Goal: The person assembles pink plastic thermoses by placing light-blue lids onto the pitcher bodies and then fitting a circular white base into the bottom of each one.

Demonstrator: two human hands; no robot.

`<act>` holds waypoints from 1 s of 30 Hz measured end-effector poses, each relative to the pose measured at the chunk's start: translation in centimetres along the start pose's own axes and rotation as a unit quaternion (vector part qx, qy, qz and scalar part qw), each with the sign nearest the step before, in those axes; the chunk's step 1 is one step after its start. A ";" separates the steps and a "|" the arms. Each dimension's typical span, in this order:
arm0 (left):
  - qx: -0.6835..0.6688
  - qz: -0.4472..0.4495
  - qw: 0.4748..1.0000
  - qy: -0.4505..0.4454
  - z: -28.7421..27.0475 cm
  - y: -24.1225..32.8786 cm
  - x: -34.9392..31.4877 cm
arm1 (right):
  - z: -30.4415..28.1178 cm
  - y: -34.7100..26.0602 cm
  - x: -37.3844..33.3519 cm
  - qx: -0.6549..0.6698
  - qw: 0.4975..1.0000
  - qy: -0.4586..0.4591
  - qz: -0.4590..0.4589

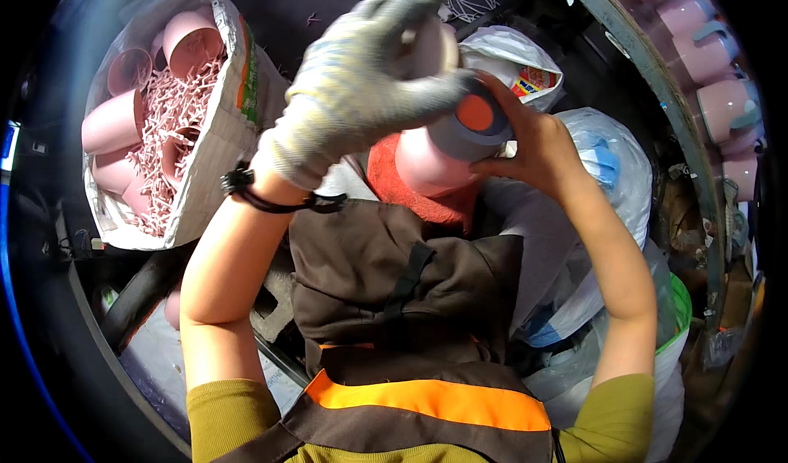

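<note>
A pink rounded plastic vessel (423,167) with a grey-blue collar (460,141) and an orange-red disc (474,113) is tilted over a red cloth (447,208) near my lap. My bare right hand (533,139) is closed round the grey-blue part from the right. In a knitted pale glove, my left hand (361,85) curls its fingers and thumb round a pale round-rimmed piece (446,51) just above the collar. The glove hides most of that piece, and whether it touches the vessel I cannot tell.
A white woven sack (234,135) at the left holds pink cups (113,122) and many small pink plastic bits (176,102). Clear plastic bags (628,167) and a white bag (501,48) lie to the right. Beyond a metal edge (657,77), pink jugs (722,106) stand in a row.
</note>
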State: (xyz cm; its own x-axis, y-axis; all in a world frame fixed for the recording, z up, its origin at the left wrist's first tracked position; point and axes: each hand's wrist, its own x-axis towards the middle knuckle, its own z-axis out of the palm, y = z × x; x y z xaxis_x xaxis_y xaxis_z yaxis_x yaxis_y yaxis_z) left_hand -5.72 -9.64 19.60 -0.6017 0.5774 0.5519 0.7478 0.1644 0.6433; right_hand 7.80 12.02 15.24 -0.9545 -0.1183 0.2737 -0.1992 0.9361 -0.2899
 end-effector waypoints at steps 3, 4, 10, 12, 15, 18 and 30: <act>0.134 0.089 0.982 -0.101 2.8 2.0 0.9 | -0.7 -0.6 -0.1 0.037 0.997 -0.021 0.060; 0.221 0.095 0.956 -0.166 3.4 2.4 1.3 | -1.2 -0.7 0.1 0.018 0.994 -0.046 0.101; 0.240 0.116 0.953 -0.144 4.2 2.2 0.8 | -1.5 2.8 -3.4 0.156 0.968 -0.113 0.160; 0.249 0.108 0.944 -0.187 3.7 2.9 1.4 | -0.6 2.5 -4.1 0.075 0.983 -0.059 0.157; 0.316 0.081 0.901 -0.286 2.7 5.3 4.0 | -1.2 2.1 -3.7 0.086 0.976 -0.085 0.180; 0.141 0.064 0.930 -0.335 0.5 8.0 8.8 | -1.1 1.6 -3.3 0.060 0.971 -0.092 0.210; 0.293 0.168 0.921 -0.191 6.4 3.6 2.1 | 1.0 1.7 -4.5 0.128 0.982 -0.032 0.133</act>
State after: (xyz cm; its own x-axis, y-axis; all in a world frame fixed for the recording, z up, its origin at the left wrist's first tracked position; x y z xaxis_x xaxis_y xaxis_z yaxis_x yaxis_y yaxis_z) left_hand -2.48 -2.68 19.72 -0.2491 0.8957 0.3683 0.9645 0.2640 0.0103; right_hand 11.52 13.81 12.61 -0.9908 0.0904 0.1004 0.0177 0.8236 -0.5669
